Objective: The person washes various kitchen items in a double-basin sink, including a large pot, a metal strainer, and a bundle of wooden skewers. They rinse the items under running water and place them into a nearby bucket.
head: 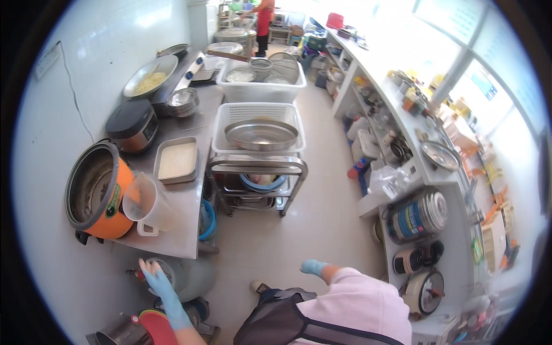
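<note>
My left hand (pixel 152 271), in a light blue covering that leaves the fingertips bare, reaches over a grey gas cylinder (pixel 194 276) at the lower left. Its fingers are spread, near the cylinder's top; contact cannot be told. My right hand (pixel 311 267), also in light blue, hangs over the floor with its fingers curled; whether it holds anything cannot be told. Nearest above the left hand, a clear plastic measuring jug (pixel 148 207) stands on the steel table (pixel 185 215), beside an orange cooker pot (pixel 116 207) without its lid. A shallow metal tray of pale contents (pixel 176 160) lies behind the jug.
A steel trolley (pixel 258 161) carries a white basket (pixel 217 129) with a metal bowl (pixel 261 133). A black rice cooker (pixel 133 125) stands by the left wall. Shelving (pixel 366 108) with jars and appliances runs along the right. Far back stands a person in red (pixel 264 26).
</note>
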Demonstrator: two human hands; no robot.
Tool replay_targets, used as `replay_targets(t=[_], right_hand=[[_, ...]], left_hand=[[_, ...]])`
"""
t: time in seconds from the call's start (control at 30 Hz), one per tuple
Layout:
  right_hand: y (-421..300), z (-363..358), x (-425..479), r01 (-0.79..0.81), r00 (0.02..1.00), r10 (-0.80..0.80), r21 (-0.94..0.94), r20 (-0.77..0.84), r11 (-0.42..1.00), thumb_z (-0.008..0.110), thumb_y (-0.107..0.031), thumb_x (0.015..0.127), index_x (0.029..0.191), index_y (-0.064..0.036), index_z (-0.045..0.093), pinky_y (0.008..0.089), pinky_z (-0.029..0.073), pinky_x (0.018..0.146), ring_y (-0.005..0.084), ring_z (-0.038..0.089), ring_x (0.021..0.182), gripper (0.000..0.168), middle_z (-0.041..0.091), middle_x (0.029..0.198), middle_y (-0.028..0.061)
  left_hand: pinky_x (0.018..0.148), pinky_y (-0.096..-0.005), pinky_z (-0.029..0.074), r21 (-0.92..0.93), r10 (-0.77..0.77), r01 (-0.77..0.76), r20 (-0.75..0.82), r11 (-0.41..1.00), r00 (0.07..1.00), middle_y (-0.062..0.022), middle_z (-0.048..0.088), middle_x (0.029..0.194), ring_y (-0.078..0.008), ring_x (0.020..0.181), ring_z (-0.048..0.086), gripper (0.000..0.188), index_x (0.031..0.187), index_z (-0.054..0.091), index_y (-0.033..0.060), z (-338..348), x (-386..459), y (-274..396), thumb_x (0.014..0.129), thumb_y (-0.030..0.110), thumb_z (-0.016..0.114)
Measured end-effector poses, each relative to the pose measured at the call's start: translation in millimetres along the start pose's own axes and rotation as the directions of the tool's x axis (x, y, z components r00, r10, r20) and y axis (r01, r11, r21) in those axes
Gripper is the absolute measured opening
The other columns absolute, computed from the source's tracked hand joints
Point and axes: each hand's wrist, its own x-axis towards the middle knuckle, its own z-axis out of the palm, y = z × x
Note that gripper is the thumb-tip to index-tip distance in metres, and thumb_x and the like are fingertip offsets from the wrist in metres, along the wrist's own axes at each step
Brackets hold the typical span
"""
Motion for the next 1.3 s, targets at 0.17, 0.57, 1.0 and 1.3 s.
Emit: replay_targets(t=[0.17, 0.57, 1.0, 1.3], right_hand=[[-76, -67, 10, 0.191, 0.964, -0.224, -0.217, -0.144, 0.957, 0.047, -0.021, 0.075, 0.082, -0.008, 0.065, 0.039, 0.048, 0.067, 0.0311, 0.059, 0.078, 0.023, 0.062, 0.087, 0.0115], [-464, 25, -144, 0.833, 0.404, -0.896, -0.329, -0.186, 0.444, 0.05, -0.03, 0.077, 0.07, -0.004, 0.061, 0.0397, 0.046, 0.063, 0.0325, 0.058, 0.068, 0.029, 0.061, 0.073, 0.0147], [-634, 350, -416, 0.924, 0.234, -0.894, 0.199, 0.382, 0.327, 0.049, -0.04, 0.084, 0.062, -0.001, 0.06, 0.0263, 0.043, 0.059, 0.0129, 0.053, 0.056, 0.046, 0.06, 0.06, 0.0073], [-724, 492, -422, 0.99, 0.115, -0.929, 0.039, 0.351, 0.137, 0.052, -0.023, 0.08, 0.095, -0.001, 0.058, 0.0337, 0.044, 0.074, 0.0265, 0.059, 0.084, 0.028, 0.06, 0.09, 0.0174]], left_hand=[[0.082, -0.0266, 0.036, 0.171, -0.145, 0.128, 0.085, 0.977, 0.986, -0.008, 0.044, 0.11, -0.0148, 0.091, 0.043, 0.055, 0.129, 0.026, -0.0035, -101, -210, -128, 0.078, -0.001, 0.047], [0.05, -0.0285, 0.041, 0.176, -0.671, 0.866, -0.567, 0.468, 0.478, -0.0083, 0.049, 0.06, -0.0148, 0.052, 0.046, 0.033, 0.073, 0.048, -0.0029, -289, -740, -137, 0.084, 0.029, 0.047], [0.053, -0.0269, 0.045, -0.601, -0.534, 0.284, -0.797, 0.747, -0.282, -0.0101, 0.057, 0.06, -0.0155, 0.056, 0.056, 0.04, 0.073, 0.055, -0.0033, -348, -1004, -99, 0.088, 0.032, 0.045], [0.061, -0.0275, 0.047, -0.624, -0.619, 0.455, -0.764, 0.635, -0.182, -0.0143, 0.06, 0.081, -0.0178, 0.066, 0.058, 0.036, 0.093, 0.053, -0.0083, -481, -1092, -128, 0.087, 0.027, 0.045]])
